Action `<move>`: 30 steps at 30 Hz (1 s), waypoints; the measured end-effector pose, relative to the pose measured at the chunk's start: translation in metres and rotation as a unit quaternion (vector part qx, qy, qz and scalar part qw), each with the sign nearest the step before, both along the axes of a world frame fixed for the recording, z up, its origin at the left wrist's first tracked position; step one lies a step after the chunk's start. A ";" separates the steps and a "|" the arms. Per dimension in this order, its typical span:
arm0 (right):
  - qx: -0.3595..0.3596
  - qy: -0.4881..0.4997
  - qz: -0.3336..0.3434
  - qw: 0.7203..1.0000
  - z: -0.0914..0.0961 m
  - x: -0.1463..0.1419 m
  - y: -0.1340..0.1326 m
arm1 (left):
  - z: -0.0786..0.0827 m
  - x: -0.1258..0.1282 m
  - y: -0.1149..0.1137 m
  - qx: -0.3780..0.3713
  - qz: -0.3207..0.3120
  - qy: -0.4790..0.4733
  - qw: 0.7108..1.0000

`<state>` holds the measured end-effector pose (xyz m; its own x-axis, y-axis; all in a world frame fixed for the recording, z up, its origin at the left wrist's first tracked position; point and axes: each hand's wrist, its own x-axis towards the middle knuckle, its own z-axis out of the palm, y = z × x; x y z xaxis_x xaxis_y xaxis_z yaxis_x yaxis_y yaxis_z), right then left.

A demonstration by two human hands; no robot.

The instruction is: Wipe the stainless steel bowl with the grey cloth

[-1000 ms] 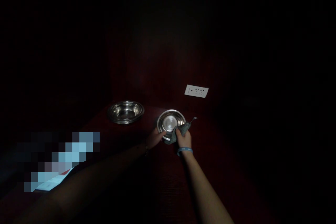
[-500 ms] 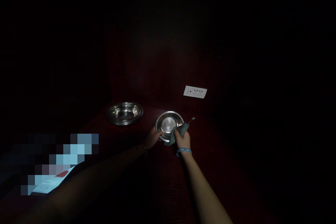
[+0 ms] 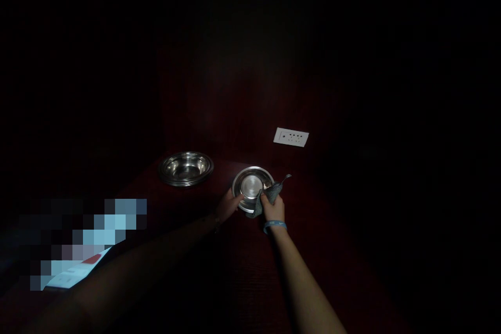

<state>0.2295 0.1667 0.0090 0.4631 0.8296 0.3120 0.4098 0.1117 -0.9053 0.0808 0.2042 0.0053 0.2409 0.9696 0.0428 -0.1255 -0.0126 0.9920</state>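
Note:
A shiny round metal bowl (image 3: 251, 186) is tilted toward me in the middle of the view. My left hand (image 3: 228, 205) grips its lower left rim, the thumb lying over the edge and the other fingers hidden behind. At the lower right rim, my right hand (image 3: 273, 208) is closed on a grey-green cloth (image 3: 257, 205), pressing it against the bowl. One corner of the cloth sticks out to the upper right. A blue band circles my right wrist. Farther left sits a stack of wider metal dishes (image 3: 186, 169).
The dark red table (image 3: 250, 276) runs under my arms toward a dark wall. On that wall is a white socket panel (image 3: 291, 137). A lit, partly pixelated screen (image 3: 68, 278) lies at the lower left. Deep shadow covers both sides.
The cloth and my right hand have shifted very slightly right and down at the rim. My left hand and the bowl stay almost in place.

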 end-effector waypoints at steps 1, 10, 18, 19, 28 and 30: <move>0.001 0.009 0.000 1.000 -0.001 0.001 0.001 | -0.001 0.000 0.000 0.011 0.000 -0.003 1.000; 0.017 0.077 0.016 0.997 -0.015 0.007 0.011 | 0.001 -0.001 -0.004 0.126 -0.036 0.006 0.991; 0.009 0.109 -0.002 0.994 -0.016 0.007 0.013 | 0.000 -0.002 -0.007 0.162 -0.056 0.028 0.985; 0.011 0.103 -0.001 0.995 -0.016 0.007 0.013 | -0.002 -0.002 -0.006 0.167 -0.057 0.028 0.984; 0.007 0.065 -0.002 0.998 -0.014 0.007 0.010 | -0.027 0.001 0.008 0.094 -0.028 0.038 0.994; 0.005 0.060 -0.001 0.998 -0.013 0.007 0.010 | -0.028 0.001 0.010 0.092 -0.032 0.030 0.995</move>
